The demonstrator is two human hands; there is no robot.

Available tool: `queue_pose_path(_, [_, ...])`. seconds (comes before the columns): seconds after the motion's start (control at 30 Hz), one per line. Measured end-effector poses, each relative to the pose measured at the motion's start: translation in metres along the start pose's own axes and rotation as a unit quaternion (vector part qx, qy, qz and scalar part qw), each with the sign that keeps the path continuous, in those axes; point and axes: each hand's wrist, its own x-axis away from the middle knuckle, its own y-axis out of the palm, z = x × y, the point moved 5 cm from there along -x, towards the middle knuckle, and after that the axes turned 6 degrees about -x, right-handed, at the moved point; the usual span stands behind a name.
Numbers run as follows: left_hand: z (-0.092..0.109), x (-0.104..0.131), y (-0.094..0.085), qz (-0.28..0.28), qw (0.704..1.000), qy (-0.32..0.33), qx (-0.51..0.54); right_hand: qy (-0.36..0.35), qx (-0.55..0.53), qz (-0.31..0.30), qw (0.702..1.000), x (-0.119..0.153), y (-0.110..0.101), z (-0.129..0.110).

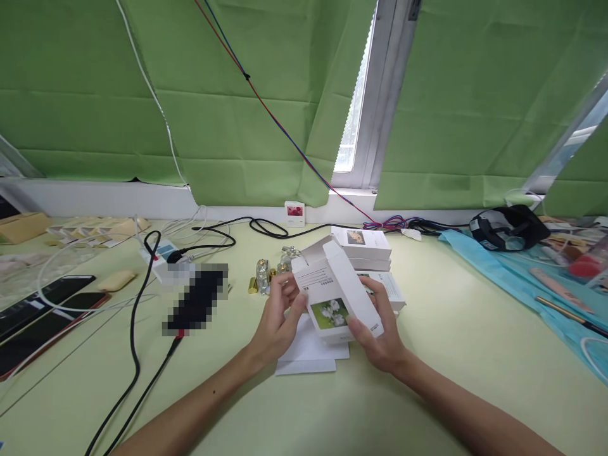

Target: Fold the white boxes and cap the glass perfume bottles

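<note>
A white cardboard box (352,278) with a white-flower picture on a green ground is held between both hands, its top flap raised. My left hand (282,313) grips its left edge, thumb on the front. My right hand (380,326) wraps its lower right side, thumb near the picture. Beneath lie flat white cardboard pieces (306,365). Behind the held box, white boxes with flower pictures (363,242) are stacked, partly hidden. Small glass bottles (262,277) with gold-coloured parts stand just beyond my left hand, some hidden by it and the box.
A power strip (164,261) with black and white cables sits at the left, near a pixelated dark device (197,304) and two phones (47,329). A small white box (295,214) stands by the wall. Blue cloth (517,278) with a black strapped object (508,228) covers the right side.
</note>
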Motion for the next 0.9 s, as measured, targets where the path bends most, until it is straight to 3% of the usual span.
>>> queue_pose_path(0.27, [0.003,-0.003,0.003,0.005,0.991,-0.062,0.122,0.055,-0.074,-0.058,0.994,0.001,0.01,0.003])
queue_pose_path(0.7, [0.006,-0.007,-0.005,0.047,0.987,-0.085,0.131,0.101,-0.077,-0.13,0.983,0.001,0.015,0.006])
queue_pose_path(0.9, [0.008,-0.006,-0.006,0.067,0.987,-0.077,0.126,0.097,-0.091,-0.126,0.983,0.0,0.014,0.007])
